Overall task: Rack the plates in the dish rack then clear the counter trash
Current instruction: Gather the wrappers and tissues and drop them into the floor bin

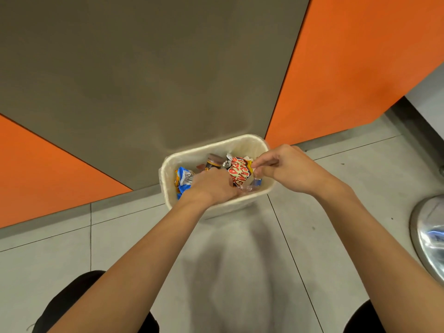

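Waste bin [169, 164], cream, on floor: holds red wrapper [240, 173], blue packet [183, 180], part-hidden brown jar [213, 162]. Right hand [288, 169] pinches wrapper's edge. Left hand [211, 186] over bin, fingers hidden; grip cannot be told.

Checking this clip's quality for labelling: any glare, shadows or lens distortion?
Head view: the wide-angle lens bows the orange panel edges and tile lines on the floor; a soft shadow darkens it below the bin; glare on the shiny metal object at right; left hand, right hand and red wrapper look sharp.
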Tool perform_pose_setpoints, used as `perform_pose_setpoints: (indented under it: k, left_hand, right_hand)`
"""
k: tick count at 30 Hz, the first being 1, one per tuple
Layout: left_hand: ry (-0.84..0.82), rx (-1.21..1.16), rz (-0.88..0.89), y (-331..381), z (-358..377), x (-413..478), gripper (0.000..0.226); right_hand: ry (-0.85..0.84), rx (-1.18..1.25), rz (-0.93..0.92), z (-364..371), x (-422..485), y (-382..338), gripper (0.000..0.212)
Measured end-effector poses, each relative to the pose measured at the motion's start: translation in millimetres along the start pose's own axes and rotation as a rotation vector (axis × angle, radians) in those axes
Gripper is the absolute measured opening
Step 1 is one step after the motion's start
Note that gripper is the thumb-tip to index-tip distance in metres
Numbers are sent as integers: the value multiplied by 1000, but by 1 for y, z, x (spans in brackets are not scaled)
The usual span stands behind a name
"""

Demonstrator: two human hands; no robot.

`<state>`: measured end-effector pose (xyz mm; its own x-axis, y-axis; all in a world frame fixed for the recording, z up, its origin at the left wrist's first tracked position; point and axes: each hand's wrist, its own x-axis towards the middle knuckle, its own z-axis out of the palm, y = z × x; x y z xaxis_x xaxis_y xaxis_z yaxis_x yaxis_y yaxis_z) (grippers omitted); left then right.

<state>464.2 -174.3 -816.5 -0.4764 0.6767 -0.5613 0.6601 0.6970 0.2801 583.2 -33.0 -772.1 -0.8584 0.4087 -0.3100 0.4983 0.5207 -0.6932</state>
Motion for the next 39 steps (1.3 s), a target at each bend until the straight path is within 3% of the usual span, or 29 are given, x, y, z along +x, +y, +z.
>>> perform_pose_setpoints:
  k: [4,15,19,24,32,39]
  left_hand:
    - [236,33,35,0,-11,-10,18]
    - [592,-384,133,-20,-42,-22,18]
    - [557,-513,188,-15,-38,-50,14]
    - [471,-596,138,3,-75,-123,13]
    - [342,-644,65,58,-193,-290,16]
    - [390,-673,26,113,-305,-431,21]
  right_hand:
    - [11,-4,-11,2,0,-1,21]
    - [222,119,-82,3,2,-11,13]
    - [246,139,-85,14,-13,-28,15]
    - [120,119,-55,-14,-57,-85,18]
    - [-97,58,-19,-120,-167,-228,15]
    - [-138,-1,-66,-232,-254,-360,17]
